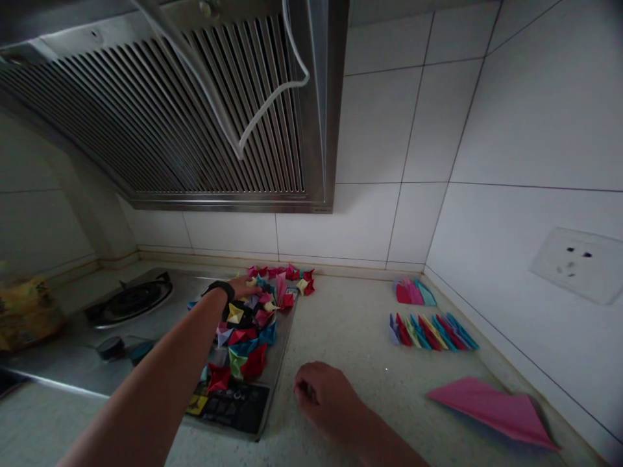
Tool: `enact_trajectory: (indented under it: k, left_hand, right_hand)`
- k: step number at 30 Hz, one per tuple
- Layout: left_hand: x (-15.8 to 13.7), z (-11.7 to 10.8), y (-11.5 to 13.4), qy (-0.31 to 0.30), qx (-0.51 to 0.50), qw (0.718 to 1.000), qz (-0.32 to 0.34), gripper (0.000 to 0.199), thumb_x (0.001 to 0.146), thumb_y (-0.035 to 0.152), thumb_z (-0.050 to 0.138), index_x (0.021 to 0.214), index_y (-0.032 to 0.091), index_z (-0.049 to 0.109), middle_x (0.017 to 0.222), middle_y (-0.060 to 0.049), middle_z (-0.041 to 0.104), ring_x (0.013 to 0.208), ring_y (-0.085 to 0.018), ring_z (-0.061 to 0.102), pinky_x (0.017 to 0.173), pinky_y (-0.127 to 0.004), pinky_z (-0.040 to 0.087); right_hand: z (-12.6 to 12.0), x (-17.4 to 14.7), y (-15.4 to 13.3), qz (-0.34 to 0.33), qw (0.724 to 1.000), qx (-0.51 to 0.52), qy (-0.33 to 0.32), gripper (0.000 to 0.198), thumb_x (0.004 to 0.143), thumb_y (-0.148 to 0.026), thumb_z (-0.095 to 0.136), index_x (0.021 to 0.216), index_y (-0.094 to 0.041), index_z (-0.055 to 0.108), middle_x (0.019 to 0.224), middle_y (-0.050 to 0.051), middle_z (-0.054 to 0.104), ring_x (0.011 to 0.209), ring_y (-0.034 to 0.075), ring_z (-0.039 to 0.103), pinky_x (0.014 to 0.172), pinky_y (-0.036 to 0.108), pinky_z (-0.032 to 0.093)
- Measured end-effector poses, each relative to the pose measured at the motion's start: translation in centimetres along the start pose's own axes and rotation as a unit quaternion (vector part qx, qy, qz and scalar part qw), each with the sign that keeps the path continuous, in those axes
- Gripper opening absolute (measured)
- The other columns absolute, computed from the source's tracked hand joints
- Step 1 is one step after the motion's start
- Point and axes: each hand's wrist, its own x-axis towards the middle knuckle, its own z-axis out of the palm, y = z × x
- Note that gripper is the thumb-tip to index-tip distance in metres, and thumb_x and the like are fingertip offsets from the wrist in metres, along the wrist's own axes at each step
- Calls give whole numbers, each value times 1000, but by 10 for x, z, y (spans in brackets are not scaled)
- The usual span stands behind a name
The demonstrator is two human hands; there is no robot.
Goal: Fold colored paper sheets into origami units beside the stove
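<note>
My left hand (246,287), with a dark band at the wrist, reaches to the far part of the stove's right side. Its fingers stretch out over a heap of folded paper pieces (243,336) in red, blue, yellow, green and purple. The fingertips are partly lost among the pieces, beside an upright pink folded paper (281,288). Over the counter (350,331), just right of the stove's edge, my right hand (326,392) is loosely curled. A hollow shows inside its fingers, with nothing visible in it.
Along the right lie a row of coloured folded papers (431,332), a smaller pink-and-teal group (413,292) and a large pink folded sheet (491,408). A burner (136,299) and a yellow bag (29,311) are at left. The range hood (233,117) hangs above, trailing a white cable (277,94).
</note>
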Motion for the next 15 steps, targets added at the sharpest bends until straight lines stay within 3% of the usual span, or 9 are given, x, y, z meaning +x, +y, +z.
enact_trajectory:
  k: [3,8,15]
  left_hand:
    - [8,-8,-4,-14,3,1000,-5,81,63,69,57,124,15,53,118,-13,61,103,-27,58,78,-28,44]
    - [11,-20,-4,-28,19,999,-20,54,61,60,63,86,14,69,87,-9,69,84,-25,62,67,-27,44]
    - [8,-15,13,27,14,1000,4,50,66,52,64,97,12,64,94,-11,68,86,-23,62,69,-26,45]
  right_hand:
    - [-1,4,1,13,1000,20,-9,19,81,-20,45,88,-18,62,82,0,58,73,4,45,68,15,26]
    - [-1,5,3,27,999,35,-17,19,81,-21,46,88,-16,63,82,0,59,72,4,45,68,15,26]
    - [2,5,6,24,999,38,-11,19,81,-20,45,88,-17,63,81,0,59,71,3,45,67,15,26]
